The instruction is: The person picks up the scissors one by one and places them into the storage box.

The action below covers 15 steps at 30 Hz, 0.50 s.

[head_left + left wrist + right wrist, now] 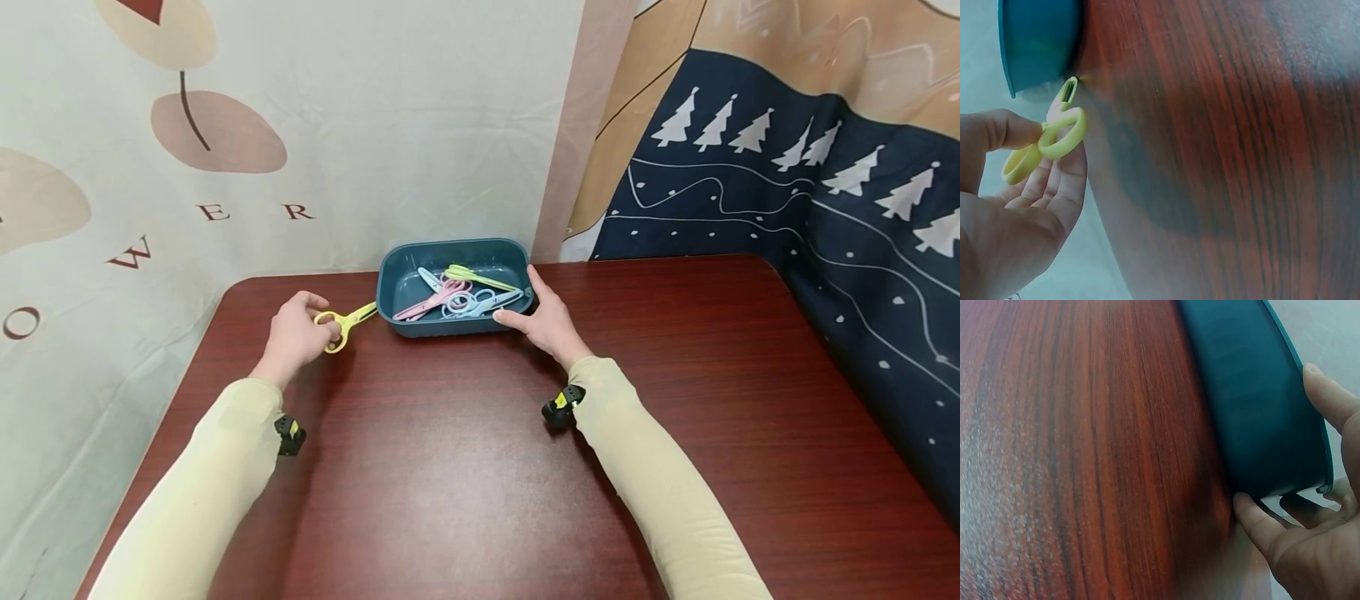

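My left hand point(295, 337) pinches a pair of yellow scissors point(347, 323) by the handle loops, just left of a dark teal plastic bin point(450, 329). The blades point at the bin's left end. In the left wrist view the thumb lies on the scissors' pivot side, the fingers beneath. My right hand point(553, 323) grips the bin's right end, thumb at the front rim and fingers along the end wall. Inside the bin lie pink scissors point(435, 302), light blue scissors point(480, 304) and green scissors point(476, 276), overlapping one another.
The bin stands at the back edge of a dark red wooden table point(450, 450). Behind it hangs a pale printed cloth point(412, 125). On the right is a dark blue cloth point(720, 183) with white trees. Each sleeve carries a small black wrist camera point(558, 408).
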Each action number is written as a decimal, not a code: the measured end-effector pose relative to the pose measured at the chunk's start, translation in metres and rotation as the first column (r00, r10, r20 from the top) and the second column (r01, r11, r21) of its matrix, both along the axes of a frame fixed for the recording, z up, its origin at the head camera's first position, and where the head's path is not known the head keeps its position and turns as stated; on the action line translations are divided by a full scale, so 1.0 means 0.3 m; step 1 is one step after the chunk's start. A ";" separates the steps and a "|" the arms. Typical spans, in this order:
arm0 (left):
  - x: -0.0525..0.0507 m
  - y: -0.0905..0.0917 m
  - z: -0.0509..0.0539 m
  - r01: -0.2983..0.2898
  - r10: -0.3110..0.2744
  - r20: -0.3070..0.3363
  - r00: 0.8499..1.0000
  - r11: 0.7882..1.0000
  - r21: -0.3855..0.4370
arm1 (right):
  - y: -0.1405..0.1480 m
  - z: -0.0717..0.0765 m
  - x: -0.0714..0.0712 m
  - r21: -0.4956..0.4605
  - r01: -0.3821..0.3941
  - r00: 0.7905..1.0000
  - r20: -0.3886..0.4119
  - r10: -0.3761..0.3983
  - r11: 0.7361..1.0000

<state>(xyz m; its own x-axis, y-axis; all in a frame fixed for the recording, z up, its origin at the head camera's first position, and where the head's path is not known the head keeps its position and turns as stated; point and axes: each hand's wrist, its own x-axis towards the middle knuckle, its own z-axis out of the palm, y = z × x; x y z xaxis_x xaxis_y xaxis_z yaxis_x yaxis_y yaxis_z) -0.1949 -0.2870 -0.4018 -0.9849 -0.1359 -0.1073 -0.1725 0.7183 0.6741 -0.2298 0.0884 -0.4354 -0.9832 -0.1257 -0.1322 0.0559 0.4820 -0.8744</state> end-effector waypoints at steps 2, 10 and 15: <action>0.000 0.001 0.003 -0.024 0.024 -0.016 1.000 1.000 0.021 | 0.000 0.000 0.001 -0.002 0.000 1.000 0.002 0.000 1.000; -0.005 -0.010 0.024 -0.074 0.074 -0.130 0.989 0.997 0.002 | 0.000 0.002 0.000 -0.011 0.000 1.000 0.009 0.000 1.000; -0.004 -0.020 0.046 -0.082 0.092 -0.151 0.984 0.994 0.066 | 0.000 0.002 0.001 -0.013 -0.001 1.000 0.010 0.001 1.000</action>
<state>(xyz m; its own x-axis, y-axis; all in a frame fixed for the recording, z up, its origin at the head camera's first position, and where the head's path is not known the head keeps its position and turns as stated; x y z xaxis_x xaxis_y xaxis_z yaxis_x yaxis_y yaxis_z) -0.1960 -0.2929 -0.3881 -0.9750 -0.2198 0.0343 -0.1234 0.6628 0.7386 -0.2295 0.0882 -0.4347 -0.9817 -0.1281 -0.1406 0.0646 0.4705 -0.8800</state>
